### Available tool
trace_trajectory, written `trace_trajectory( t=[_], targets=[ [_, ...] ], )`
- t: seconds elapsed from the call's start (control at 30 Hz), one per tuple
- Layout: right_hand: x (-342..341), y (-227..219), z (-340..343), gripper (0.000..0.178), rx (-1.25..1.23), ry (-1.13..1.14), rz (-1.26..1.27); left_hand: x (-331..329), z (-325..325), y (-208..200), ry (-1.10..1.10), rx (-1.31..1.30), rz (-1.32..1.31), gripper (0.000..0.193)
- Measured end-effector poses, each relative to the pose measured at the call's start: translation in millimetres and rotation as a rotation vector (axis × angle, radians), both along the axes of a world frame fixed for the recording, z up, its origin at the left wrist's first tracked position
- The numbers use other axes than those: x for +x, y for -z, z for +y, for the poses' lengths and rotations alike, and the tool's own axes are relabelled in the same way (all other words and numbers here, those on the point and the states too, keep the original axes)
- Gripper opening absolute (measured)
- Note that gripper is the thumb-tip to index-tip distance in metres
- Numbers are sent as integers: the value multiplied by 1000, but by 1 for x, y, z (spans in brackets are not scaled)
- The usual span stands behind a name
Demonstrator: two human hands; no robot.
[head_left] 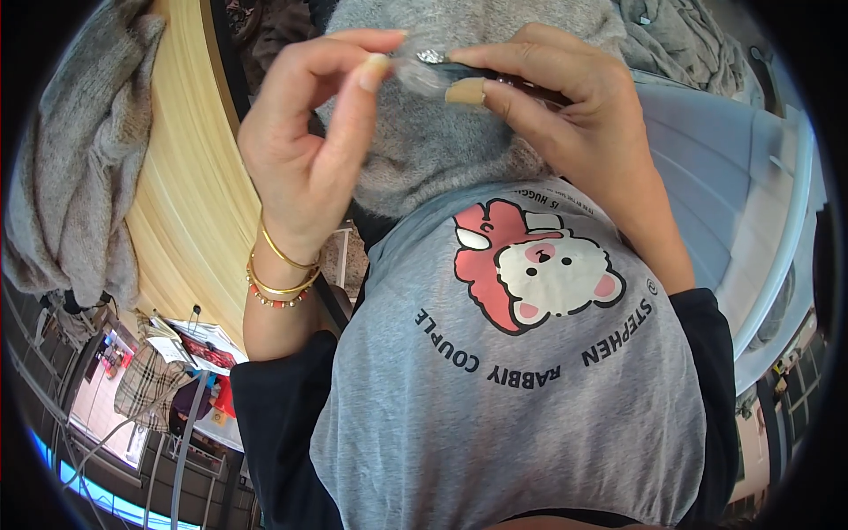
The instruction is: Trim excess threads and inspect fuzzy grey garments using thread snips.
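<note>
A fuzzy grey knit piece (pixel 424 159) lies over my lap, in front of my chest. My left hand (pixel 309 115) is raised at the upper middle, its thumb and index finger pinching a pale, wispy tuft (pixel 417 75) that looks blurred. Facing it, my right hand (pixel 565 84) is closed around a small dark tool (pixel 481 72), mostly hidden by the fingers. A shiny silver spot (pixel 430 56) shows by its tip, close to the tuft. The tool's exact kind cannot be made out. Beige tape (pixel 465 91) covers my right thumb's tip.
A pale wooden tabletop (pixel 190 177) runs along my left, with more grey knit (pixel 84 168) heaped on it. On my right stands a large light-blue plastic bin (pixel 724 168); grey knit pieces (pixel 685 44) lie beyond it. Papers (pixel 199 344) hang near the table's near end.
</note>
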State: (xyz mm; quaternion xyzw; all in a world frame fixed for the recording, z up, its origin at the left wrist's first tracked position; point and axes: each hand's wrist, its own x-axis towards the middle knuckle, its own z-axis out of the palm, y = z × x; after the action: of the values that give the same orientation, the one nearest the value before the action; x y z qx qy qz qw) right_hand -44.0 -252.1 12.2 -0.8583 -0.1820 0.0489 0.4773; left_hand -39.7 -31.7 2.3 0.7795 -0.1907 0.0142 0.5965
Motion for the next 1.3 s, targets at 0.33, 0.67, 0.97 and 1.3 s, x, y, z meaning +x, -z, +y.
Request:
trace_trajectory(
  t=[0.33,0.67,0.97,1.3],
  targets=[
    [7,-10,-29,25,475,382,468,7,5,1,-237,81,-193,18],
    [1,16,-39,25,404,291,440,-8,-30,16,186,521,-82,32],
    [-12,31,-58,28,-82,-66,209,11,-28,35,249,556,-63,26],
    [-23,41,-60,32,-7,-124,176,7,-35,38,222,603,-68,15]
  ],
)
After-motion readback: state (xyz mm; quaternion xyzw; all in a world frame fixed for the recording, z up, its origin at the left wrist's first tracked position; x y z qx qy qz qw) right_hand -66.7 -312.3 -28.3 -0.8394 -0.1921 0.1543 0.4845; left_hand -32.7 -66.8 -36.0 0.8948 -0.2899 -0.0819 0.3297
